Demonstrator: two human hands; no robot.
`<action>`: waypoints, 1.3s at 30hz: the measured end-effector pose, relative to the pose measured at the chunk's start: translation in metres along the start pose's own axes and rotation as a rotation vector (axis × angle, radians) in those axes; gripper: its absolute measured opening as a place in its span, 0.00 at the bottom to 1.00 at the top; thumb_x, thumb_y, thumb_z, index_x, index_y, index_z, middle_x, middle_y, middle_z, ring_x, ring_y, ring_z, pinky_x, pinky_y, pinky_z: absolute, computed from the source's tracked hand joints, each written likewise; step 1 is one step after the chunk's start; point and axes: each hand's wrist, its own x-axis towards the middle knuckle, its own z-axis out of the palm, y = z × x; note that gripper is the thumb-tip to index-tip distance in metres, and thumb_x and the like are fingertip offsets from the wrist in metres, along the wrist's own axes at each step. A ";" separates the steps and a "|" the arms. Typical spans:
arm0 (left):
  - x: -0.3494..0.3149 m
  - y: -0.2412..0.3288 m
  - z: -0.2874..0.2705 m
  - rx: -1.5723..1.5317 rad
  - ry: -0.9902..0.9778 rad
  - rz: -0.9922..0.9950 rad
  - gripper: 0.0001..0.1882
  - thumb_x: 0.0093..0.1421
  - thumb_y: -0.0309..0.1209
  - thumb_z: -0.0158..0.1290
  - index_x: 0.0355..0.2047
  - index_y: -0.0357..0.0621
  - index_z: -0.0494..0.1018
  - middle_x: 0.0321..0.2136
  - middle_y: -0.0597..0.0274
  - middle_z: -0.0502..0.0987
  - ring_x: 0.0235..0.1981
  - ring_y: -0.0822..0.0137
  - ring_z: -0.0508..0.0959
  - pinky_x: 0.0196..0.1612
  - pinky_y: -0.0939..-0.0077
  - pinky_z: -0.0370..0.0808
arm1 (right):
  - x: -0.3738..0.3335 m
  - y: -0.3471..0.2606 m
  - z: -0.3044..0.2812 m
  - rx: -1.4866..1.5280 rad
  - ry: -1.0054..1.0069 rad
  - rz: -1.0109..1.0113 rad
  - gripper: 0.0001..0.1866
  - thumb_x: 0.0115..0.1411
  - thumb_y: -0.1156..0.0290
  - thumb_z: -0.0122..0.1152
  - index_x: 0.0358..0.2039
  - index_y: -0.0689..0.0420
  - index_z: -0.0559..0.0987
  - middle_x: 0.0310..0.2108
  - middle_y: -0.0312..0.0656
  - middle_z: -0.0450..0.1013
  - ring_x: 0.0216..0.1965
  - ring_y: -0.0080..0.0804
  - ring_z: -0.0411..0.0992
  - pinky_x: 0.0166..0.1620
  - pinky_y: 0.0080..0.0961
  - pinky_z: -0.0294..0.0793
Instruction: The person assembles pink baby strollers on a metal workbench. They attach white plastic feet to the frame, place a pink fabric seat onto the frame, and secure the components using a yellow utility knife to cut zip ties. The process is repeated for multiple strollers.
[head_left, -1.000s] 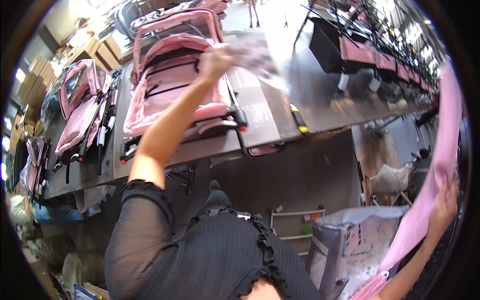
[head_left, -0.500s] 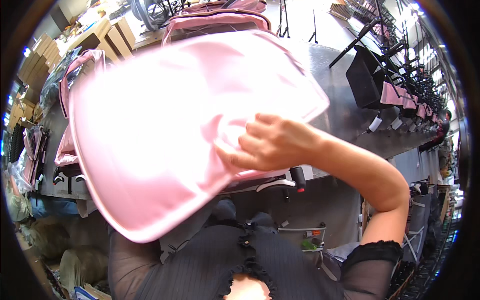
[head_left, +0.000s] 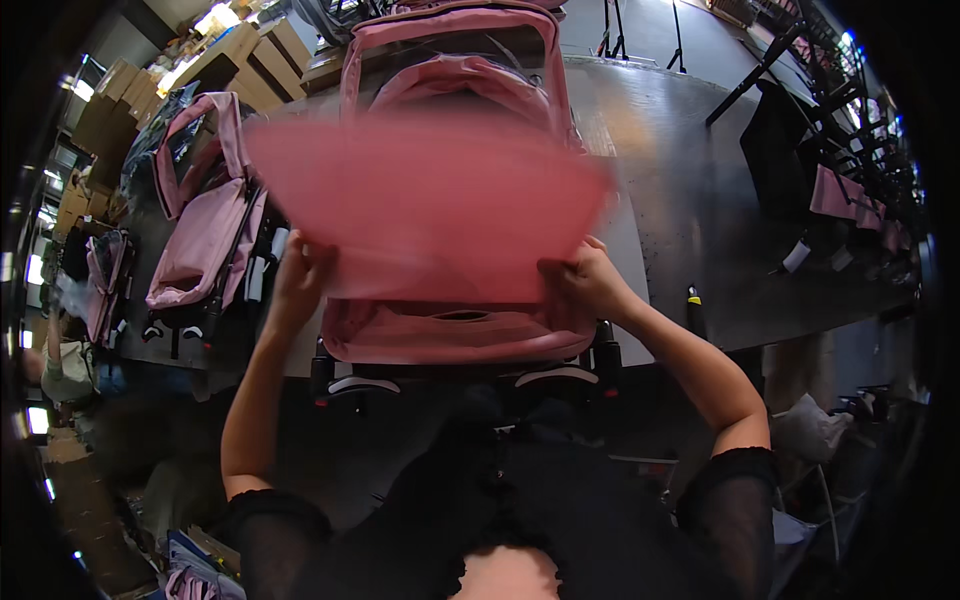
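Note:
A pink fabric panel (head_left: pixel 430 205), smeared by motion, is held up in front of me by both hands. My left hand (head_left: pixel 302 272) grips its near left corner, fingers closed. At the near right side my right hand (head_left: pixel 585 280) pinches the cloth between thumb and fingers. Under and beyond the panel lies a pink folding stroller (head_left: pixel 455 338), its near edge toward me and its pink-edged hood frame (head_left: pixel 455 22) at the far end. The panel hides the middle of the stroller. Two pale curved levers (head_left: pixel 556 376) stick out at its near end.
The stroller lies on a grey metal table (head_left: pixel 690 235). Another pink stroller (head_left: pixel 205 240) is to the left. A dark knife-like tool with a yellow band (head_left: pixel 695 305) lies to the right. Black stroller frames (head_left: pixel 780 150) line the right side; cardboard boxes (head_left: pixel 245 65) are stacked far left.
The panel has swung from a large spread near me to a flatter position over the stroller. My left hand, hidden before, now shows at its left corner. The stroller beneath is more exposed.

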 end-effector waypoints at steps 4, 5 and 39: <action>0.016 0.011 0.017 0.925 -0.046 -0.268 0.35 0.54 0.38 0.58 0.58 0.42 0.55 0.46 0.49 0.72 0.43 0.50 0.74 0.47 0.65 0.70 | -0.001 -0.010 0.006 0.014 0.085 0.279 0.25 0.52 0.65 0.62 0.50 0.61 0.69 0.31 0.45 0.73 0.35 0.40 0.70 0.55 0.35 0.57; 0.022 0.012 0.022 0.956 0.020 0.028 0.39 0.51 0.40 0.59 0.59 0.44 0.54 0.52 0.42 0.65 0.51 0.42 0.68 0.54 0.61 0.65 | -0.003 -0.007 0.005 0.011 0.108 0.252 0.29 0.54 0.66 0.61 0.54 0.60 0.64 0.30 0.46 0.74 0.40 0.40 0.69 0.53 0.31 0.59; -0.083 0.135 0.277 0.680 -0.168 0.357 0.09 0.55 0.28 0.55 0.35 0.37 0.72 0.32 0.53 0.75 0.38 0.54 0.73 0.47 0.65 0.67 | -0.214 0.060 0.035 1.000 0.293 0.453 0.14 0.61 0.68 0.48 0.46 0.58 0.68 0.25 0.31 0.62 0.24 0.16 0.59 0.29 0.15 0.62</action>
